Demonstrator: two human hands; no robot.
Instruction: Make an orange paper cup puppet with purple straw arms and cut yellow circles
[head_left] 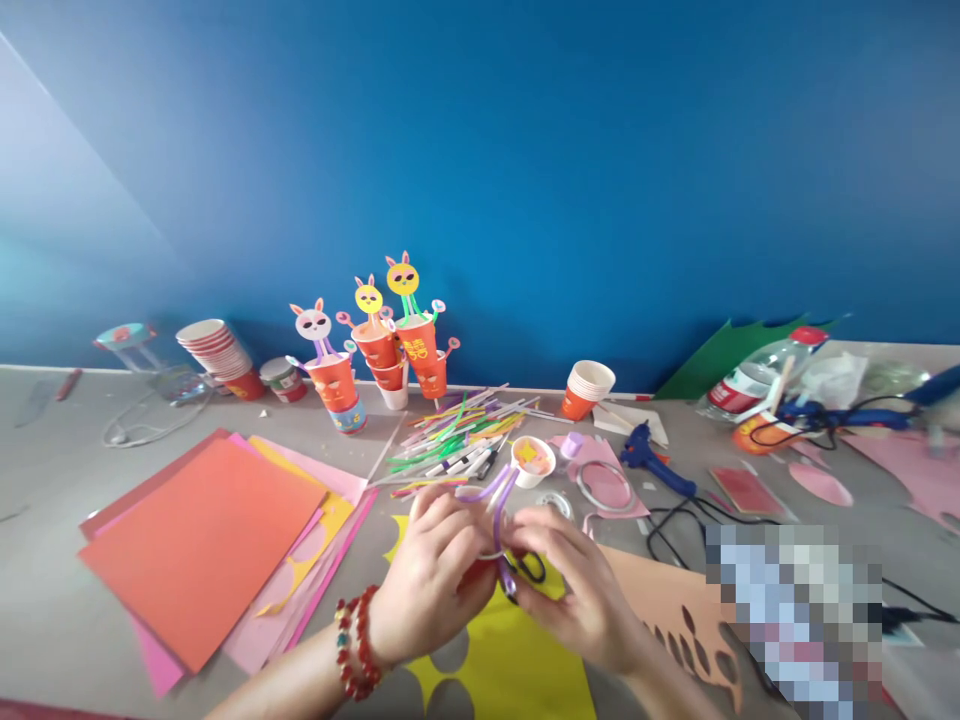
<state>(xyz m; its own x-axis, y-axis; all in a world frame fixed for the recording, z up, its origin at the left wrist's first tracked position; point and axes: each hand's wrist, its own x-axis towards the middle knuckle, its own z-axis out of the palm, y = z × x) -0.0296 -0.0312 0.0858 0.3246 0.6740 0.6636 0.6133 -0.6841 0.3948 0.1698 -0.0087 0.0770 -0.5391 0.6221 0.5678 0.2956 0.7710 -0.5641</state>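
My left hand (439,565) wraps around a paper cup (491,550), mostly hidden by the fingers, with part of its pale rim showing. Purple pipe cleaners (499,500) rise out of this cup, and one bends down over its right side. With thumb and fingertips, my right hand (574,590) grips the lower part of that bent pipe cleaner beside the cup. Black scissor handles (534,568) show between the hands. Beneath lies yellow paper (517,650) with round cut-outs. A small white tub (533,462) of paper cut-outs stands just beyond.
Rabbit-faced cup figures (330,385) stand near the blue wall. Loose pipe cleaners (450,440) and markers lie in front. Coloured paper sheets (210,540) are stacked left. A blue glue gun (656,460) with black cable, stacked cups (589,390) and a tipped bottle (765,375) are right.
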